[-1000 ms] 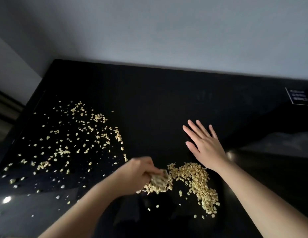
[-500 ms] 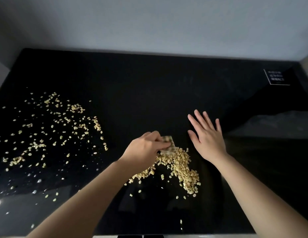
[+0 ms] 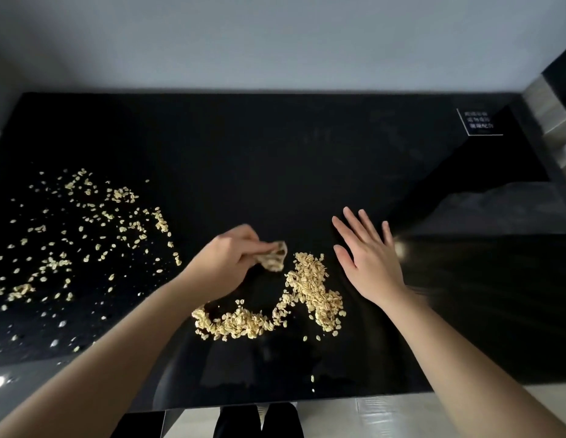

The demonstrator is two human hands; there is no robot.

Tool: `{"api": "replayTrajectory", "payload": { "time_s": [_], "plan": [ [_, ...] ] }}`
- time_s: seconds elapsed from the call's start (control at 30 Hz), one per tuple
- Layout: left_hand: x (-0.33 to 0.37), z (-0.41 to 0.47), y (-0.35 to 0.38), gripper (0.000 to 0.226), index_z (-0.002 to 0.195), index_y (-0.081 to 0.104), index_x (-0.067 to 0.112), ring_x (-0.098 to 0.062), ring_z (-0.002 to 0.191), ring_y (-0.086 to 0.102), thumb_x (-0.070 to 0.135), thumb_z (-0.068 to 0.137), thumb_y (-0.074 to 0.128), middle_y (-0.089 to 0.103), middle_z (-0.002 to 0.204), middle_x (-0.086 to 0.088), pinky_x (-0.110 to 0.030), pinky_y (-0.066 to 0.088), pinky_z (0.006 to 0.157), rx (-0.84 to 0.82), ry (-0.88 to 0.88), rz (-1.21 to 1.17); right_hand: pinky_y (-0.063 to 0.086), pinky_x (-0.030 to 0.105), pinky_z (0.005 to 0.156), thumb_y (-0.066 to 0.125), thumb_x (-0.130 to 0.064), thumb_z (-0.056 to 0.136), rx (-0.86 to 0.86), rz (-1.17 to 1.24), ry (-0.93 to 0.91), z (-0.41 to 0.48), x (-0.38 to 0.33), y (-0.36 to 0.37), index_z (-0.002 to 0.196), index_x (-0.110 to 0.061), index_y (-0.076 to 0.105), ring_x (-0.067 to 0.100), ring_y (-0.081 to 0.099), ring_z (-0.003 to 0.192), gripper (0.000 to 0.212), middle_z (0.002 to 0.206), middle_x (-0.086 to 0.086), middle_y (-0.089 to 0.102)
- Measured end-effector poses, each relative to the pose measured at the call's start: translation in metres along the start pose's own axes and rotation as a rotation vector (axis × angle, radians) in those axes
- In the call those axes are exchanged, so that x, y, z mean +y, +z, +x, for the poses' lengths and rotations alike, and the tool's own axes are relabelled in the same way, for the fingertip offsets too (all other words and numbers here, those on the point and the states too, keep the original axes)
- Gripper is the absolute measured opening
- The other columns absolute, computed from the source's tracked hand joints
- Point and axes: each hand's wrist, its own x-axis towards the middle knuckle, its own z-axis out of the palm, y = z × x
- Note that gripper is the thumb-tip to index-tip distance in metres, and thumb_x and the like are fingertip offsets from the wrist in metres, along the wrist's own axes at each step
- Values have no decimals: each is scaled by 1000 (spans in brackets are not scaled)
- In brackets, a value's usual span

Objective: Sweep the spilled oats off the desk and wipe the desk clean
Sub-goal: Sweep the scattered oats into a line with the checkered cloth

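Note:
A glossy black desk (image 3: 275, 159) carries spilled oats. A gathered heap of oats (image 3: 310, 292) lies near the front middle, with a curved trail of oats (image 3: 234, 325) bending left from it. Loose scattered oats (image 3: 86, 235) cover the left part. My left hand (image 3: 225, 263) is shut on a small crumpled cloth (image 3: 273, 257), just left of and above the heap. My right hand (image 3: 367, 257) lies flat and open on the desk, right of the heap, fingers spread and pointing away.
A white label with text (image 3: 479, 121) sits at the desk's back right corner. A grey wall (image 3: 275, 42) runs behind. The desk's front edge (image 3: 275, 406) is close to me, pale floor (image 3: 401, 415) below. Small bright specks (image 3: 54, 343) dot the front left.
My left hand with the cloth has moved left and away from the heap, leaving a curved trail of oats. The view has shifted back, showing the front edge. The right hand has stayed in place.

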Motion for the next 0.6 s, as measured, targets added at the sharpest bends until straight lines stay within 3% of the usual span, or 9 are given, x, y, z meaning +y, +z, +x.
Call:
{"api": "replayTrajectory", "payload": {
  "time_s": [0.1, 0.27, 0.47, 0.6],
  "plan": [
    [15, 42, 11, 40, 128, 61, 21, -7, 76, 51, 2, 93, 53, 53, 104, 4, -19, 42, 67, 59, -18, 14, 11, 53, 119, 20, -49, 100, 19, -1, 49, -7, 2, 2, 151, -32, 26, 18, 10, 149, 54, 161, -5, 20],
    [37, 73, 48, 42, 126, 62, 30, -13, 92, 52, 5, 96, 47, 52, 104, 4, -35, 50, 79, -50, 76, 88, 12, 55, 118, 21, -48, 100, 57, 9, 119, -14, 5, 3, 150, -30, 30, 19, 10, 150, 54, 160, -3, 21],
    [40, 38, 58, 40, 121, 66, 30, -11, 95, 52, 4, 94, 53, 55, 102, 9, -32, 50, 79, -139, 222, 118, 15, 57, 116, 23, -47, 98, 41, -7, 100, -16, 6, 4, 150, -28, 30, 25, 15, 149, 56, 160, -1, 22],
    [34, 7, 55, 40, 118, 67, 32, -8, 92, 51, 4, 94, 54, 55, 99, 13, -31, 50, 77, -175, 193, 141, 15, 58, 116, 22, -47, 97, 21, -6, 107, -25, 2, 3, 151, -29, 26, 27, 14, 149, 57, 161, 0, 20]
  ]
}}
